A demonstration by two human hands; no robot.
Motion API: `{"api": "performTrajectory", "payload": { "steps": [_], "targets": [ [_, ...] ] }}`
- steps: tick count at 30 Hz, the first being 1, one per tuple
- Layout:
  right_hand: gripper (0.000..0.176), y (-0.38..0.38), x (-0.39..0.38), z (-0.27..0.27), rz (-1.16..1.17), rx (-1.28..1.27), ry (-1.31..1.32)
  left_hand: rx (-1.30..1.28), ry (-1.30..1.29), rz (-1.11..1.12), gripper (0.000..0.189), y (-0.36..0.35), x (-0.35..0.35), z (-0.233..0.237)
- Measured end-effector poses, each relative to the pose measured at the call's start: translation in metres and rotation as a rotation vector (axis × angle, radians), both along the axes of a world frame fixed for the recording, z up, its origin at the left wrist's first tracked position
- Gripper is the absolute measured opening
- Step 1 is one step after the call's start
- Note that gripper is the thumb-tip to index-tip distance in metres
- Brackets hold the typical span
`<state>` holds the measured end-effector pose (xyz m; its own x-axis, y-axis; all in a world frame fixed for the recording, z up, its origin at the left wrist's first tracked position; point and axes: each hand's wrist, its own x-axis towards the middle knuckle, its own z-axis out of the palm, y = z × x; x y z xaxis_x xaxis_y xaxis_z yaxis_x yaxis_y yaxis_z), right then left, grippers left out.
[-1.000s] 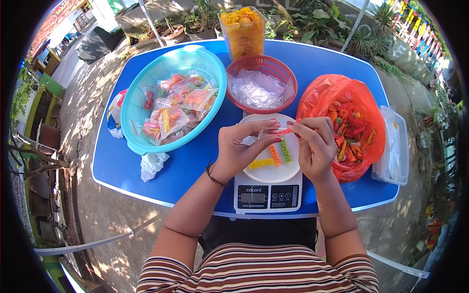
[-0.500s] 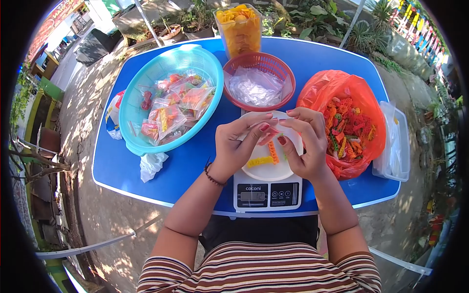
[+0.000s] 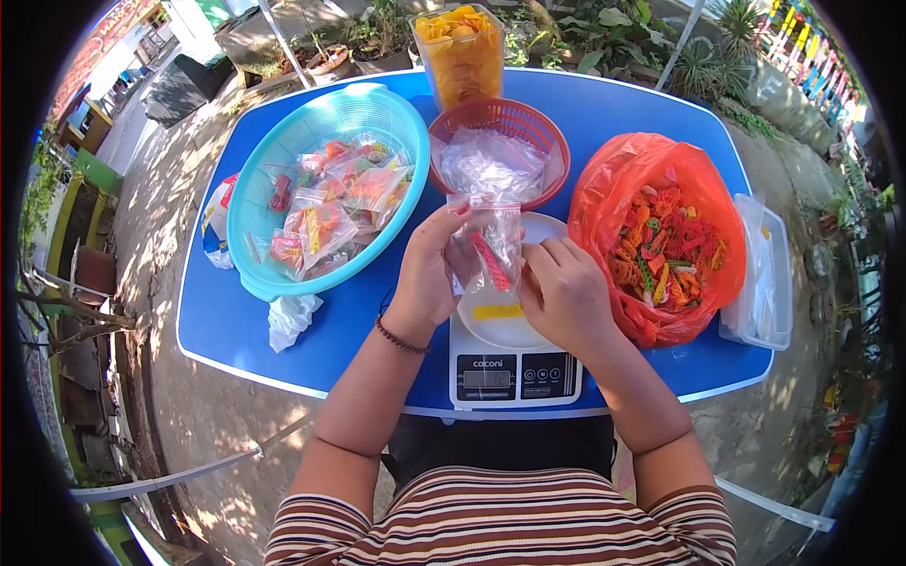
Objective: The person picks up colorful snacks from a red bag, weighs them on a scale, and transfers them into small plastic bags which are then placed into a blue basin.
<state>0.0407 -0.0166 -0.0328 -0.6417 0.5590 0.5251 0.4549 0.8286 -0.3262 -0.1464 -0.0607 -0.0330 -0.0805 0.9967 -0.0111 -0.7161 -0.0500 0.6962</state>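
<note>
My left hand [image 3: 429,275] pinches a small clear zip bag [image 3: 484,226] near its top left, holding it up over the scale. Inside the bag lies one red crinkled snack piece [image 3: 490,263]. My right hand [image 3: 569,292] is close to the bag's right side, above the plate, with its fingers curled together; whatever is between them is hidden. A white round plate [image 3: 542,229] rests on a white kitchen scale [image 3: 518,400]. On the plate a yellow crinkled piece [image 3: 497,311] is visible, partly near my right fingers.
Left stands a turquoise basket [image 3: 253,203] with several filled bags. Behind the scale, a red basket [image 3: 557,149] holds clear bags, near a tub of yellow chips [image 3: 461,66]. At right are a red plastic bag [image 3: 600,203] of colourful snacks and a clear container [image 3: 780,274].
The zip bag now hangs upright from my left hand, with the red piece visible in it. My right hand has moved down beside it. The orange piece on the plate no longer shows.
</note>
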Motion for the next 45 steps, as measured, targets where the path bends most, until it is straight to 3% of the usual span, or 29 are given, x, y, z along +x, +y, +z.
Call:
{"api": "performTrajectory", "payload": {
  "steps": [4,7,14,20,26,28,34,38,40,43,45],
  "targets": [
    [0.026,-0.002,0.0,-0.002,-0.009,-0.114,0.158,-0.006,0.19,0.119,0.033,0.001,0.004,-0.005],
    [0.032,0.0,0.005,0.009,-0.052,-0.354,0.269,0.003,0.172,0.125,0.038,-0.002,0.007,0.009],
    [0.022,0.004,0.003,0.01,0.123,-0.569,0.928,0.064,0.061,-0.025,0.044,-0.001,0.001,0.006],
    [0.02,-0.006,0.001,0.014,0.236,0.006,0.559,0.09,0.127,-0.02,0.048,-0.003,0.009,0.007],
    [0.02,0.003,0.003,0.013,0.094,0.226,0.521,0.085,0.116,-0.052,0.048,-0.004,0.009,0.013],
    [0.02,0.004,0.004,0.013,0.084,0.147,0.574,0.083,0.074,-0.087,0.048,-0.002,0.004,0.009],
    [0.021,0.006,0.008,0.006,0.084,-0.108,0.692,0.072,0.269,0.01,0.048,-0.003,0.007,0.009],
    [0.029,0.006,0.01,-0.002,0.131,-0.223,0.887,0.025,0.563,0.082,0.039,-0.006,0.007,0.011],
    [0.032,0.007,0.009,-0.001,0.211,-0.171,0.95,0.113,0.613,0.094,0.034,-0.005,0.004,0.001],
    [0.031,0.008,0.01,0.001,0.256,-0.162,0.983,0.188,0.454,0.059,0.027,-0.005,0.006,-0.005],
    [0.029,0.007,0.01,0.002,0.264,-0.2,0.992,0.13,0.615,0.034,0.021,-0.008,0.006,0.002]
  ]
}}
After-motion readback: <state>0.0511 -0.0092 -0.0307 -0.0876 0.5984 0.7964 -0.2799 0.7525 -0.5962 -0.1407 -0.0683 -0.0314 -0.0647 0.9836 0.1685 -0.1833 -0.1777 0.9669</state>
